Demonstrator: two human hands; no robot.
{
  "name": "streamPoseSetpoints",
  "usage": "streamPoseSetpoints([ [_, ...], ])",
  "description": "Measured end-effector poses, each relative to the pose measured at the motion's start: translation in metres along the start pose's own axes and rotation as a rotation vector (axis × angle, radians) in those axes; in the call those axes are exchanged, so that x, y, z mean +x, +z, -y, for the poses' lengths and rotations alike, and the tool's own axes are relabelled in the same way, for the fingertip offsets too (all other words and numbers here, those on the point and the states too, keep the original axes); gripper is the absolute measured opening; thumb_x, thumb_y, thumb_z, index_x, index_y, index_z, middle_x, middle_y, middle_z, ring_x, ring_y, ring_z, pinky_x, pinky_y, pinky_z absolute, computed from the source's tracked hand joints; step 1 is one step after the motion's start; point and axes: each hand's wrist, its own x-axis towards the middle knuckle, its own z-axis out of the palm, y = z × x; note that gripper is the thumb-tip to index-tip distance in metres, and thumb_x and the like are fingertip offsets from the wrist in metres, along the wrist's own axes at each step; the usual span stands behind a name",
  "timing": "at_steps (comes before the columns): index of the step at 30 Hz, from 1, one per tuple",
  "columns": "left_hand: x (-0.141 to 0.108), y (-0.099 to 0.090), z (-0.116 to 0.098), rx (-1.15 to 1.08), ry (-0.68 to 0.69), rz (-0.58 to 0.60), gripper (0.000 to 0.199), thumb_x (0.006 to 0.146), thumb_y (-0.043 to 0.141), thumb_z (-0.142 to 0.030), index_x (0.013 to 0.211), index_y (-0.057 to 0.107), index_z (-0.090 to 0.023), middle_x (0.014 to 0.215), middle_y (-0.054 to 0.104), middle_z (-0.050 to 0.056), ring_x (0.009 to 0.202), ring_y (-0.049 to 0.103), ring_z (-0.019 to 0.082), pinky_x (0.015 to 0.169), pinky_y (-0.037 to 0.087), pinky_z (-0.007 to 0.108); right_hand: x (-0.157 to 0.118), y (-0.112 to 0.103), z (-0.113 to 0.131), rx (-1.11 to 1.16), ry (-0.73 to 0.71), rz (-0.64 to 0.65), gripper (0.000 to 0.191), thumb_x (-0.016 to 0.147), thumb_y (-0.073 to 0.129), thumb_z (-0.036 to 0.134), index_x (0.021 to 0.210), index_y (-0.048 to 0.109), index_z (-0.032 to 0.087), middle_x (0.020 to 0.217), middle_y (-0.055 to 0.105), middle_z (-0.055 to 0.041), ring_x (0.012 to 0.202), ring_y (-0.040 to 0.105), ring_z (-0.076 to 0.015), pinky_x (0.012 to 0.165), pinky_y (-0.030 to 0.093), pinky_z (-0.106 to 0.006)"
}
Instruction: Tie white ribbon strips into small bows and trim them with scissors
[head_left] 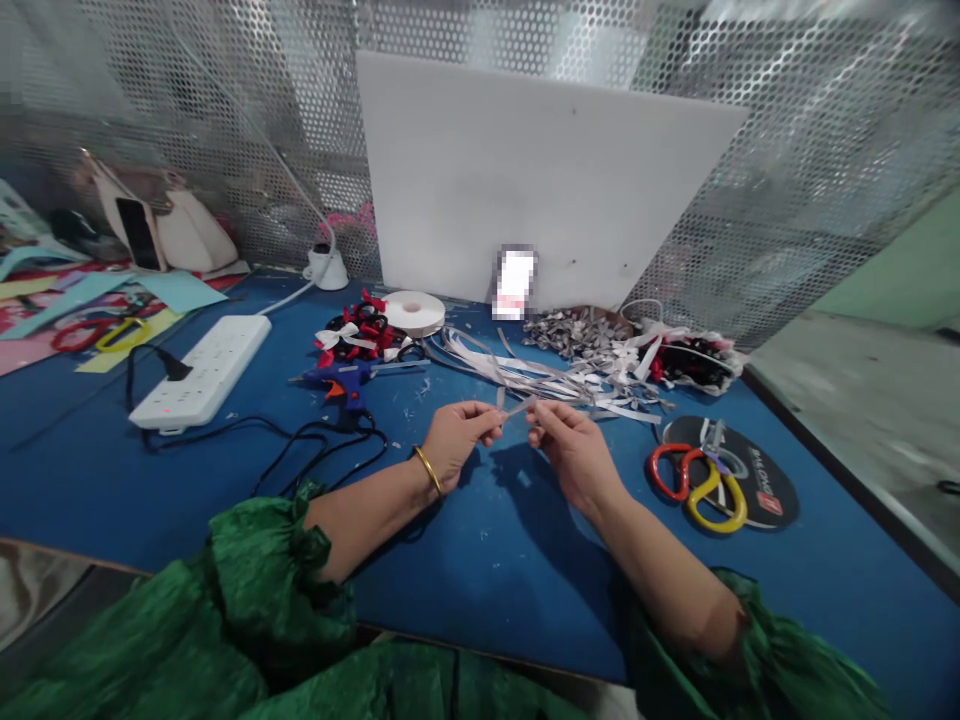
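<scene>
A short pale ribbon [517, 408] is stretched between my two hands above the middle of the blue table. My left hand [459, 440], with a gold bangle at its wrist, pinches one end. The other end is between the thumb and fingers of my right hand [571, 448]. Behind the hands lie loose white and grey ribbon strips [517, 375]. A blue glue gun [341, 380] rests to the left of my left hand. Scissors with red and yellow handles [701, 480] lie on a black disc, right of my right hand.
A white power strip [206, 370] and black cable sit at the left. Further back are a ribbon roll [414, 312], red and black hair ties [360, 335], a lit phone [514, 285], grey bows [574, 335] and a white board [525, 170]. Coloured sheets [90, 300] cover the far left.
</scene>
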Motion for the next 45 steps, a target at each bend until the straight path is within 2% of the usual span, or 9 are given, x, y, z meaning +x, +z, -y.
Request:
streamPoseSetpoints([
  [5,-0.002,0.001,0.002,0.085,0.006,0.067,0.026,0.064,0.075,-0.036,0.063,0.065,-0.013,0.057,0.059,0.000,0.052,0.047,0.007,0.051,0.037,0.019,-0.004,0.005,-0.004,-0.047,-0.051,0.007,0.020,0.069,0.077,0.034,0.073,0.064,0.019,0.061,0.057,0.0032,0.055,0.049,-0.0102,0.056,0.038,-0.024],
  [9,-0.002,0.002,0.003,0.123,0.022,0.079,0.023,0.068,0.071,-0.035,0.063,0.063,-0.013,0.055,0.056,-0.001,0.051,0.046,0.007,0.052,0.037,0.020,-0.008,0.006,0.001,-0.339,-0.257,0.077,0.012,0.083,0.063,0.031,0.076,0.062,0.021,0.063,0.056,0.0014,0.061,0.051,-0.0141,0.063,0.041,-0.028],
  [13,-0.002,0.002,0.002,0.222,0.070,0.087,0.021,0.067,0.070,-0.032,0.061,0.062,-0.013,0.052,0.051,-0.003,0.049,0.043,0.007,0.050,0.034,0.020,-0.012,0.002,0.007,-0.825,-0.655,0.168,0.012,0.089,0.053,0.025,0.082,0.061,0.023,0.098,0.063,-0.0075,0.091,0.059,-0.0213,0.078,0.044,-0.034],
  [16,-0.003,0.001,0.003,0.350,0.133,0.110,0.023,0.068,0.068,-0.033,0.059,0.060,-0.014,0.050,0.048,-0.004,0.049,0.040,0.007,0.049,0.030,0.020,-0.012,-0.002,0.009,-1.058,-0.784,0.269,0.014,0.093,0.046,0.020,0.090,0.060,0.024,0.121,0.060,-0.0095,0.110,0.056,-0.0237,0.088,0.042,-0.037],
  [19,-0.003,0.000,0.005,0.499,0.218,0.097,0.021,0.071,0.065,-0.033,0.063,0.064,-0.013,0.053,0.051,-0.004,0.050,0.040,0.007,0.050,0.029,0.020,-0.010,-0.003,0.009,-1.112,-0.763,0.311,0.013,0.094,0.044,0.020,0.092,0.057,0.024,0.108,0.065,-0.0090,0.100,0.060,-0.0227,0.082,0.043,-0.035],
  [23,-0.003,-0.001,0.007,0.622,0.317,0.055,0.017,0.073,0.062,-0.029,0.068,0.069,-0.015,0.057,0.058,-0.002,0.054,0.045,0.009,0.053,0.033,0.021,-0.009,-0.002,0.005,-1.020,-0.685,0.238,0.010,0.092,0.047,0.022,0.087,0.055,0.024,0.083,0.062,-0.0041,0.078,0.059,-0.0193,0.071,0.043,-0.031],
  [33,-0.007,-0.001,0.002,0.799,0.460,0.015,0.014,0.076,0.061,-0.026,0.072,0.071,-0.018,0.065,0.067,0.000,0.056,0.052,0.010,0.058,0.036,0.022,-0.011,0.005,0.001,-0.605,-0.402,0.097,0.009,0.084,0.062,0.026,0.078,0.057,0.022,0.068,0.060,0.0012,0.063,0.057,-0.0154,0.061,0.042,-0.028],
  [41,-0.006,-0.002,0.003,0.834,0.467,-0.010,0.012,0.075,0.062,-0.024,0.073,0.071,-0.018,0.062,0.065,-0.002,0.055,0.051,0.009,0.057,0.036,0.021,-0.013,0.003,0.002,-0.842,-0.635,0.134,0.012,0.088,0.055,0.019,0.080,0.064,0.022,0.079,0.064,-0.0026,0.073,0.058,-0.0164,0.070,0.045,-0.029],
  [45,-0.005,-0.002,0.003,0.796,0.473,-0.031,0.011,0.073,0.061,-0.022,0.073,0.071,-0.017,0.064,0.066,-0.002,0.058,0.053,0.009,0.058,0.038,0.021,-0.014,0.004,0.005,-0.899,-0.685,0.169,0.012,0.086,0.056,0.018,0.087,0.067,0.021,0.082,0.066,-0.0034,0.075,0.060,-0.0165,0.072,0.046,-0.028],
])
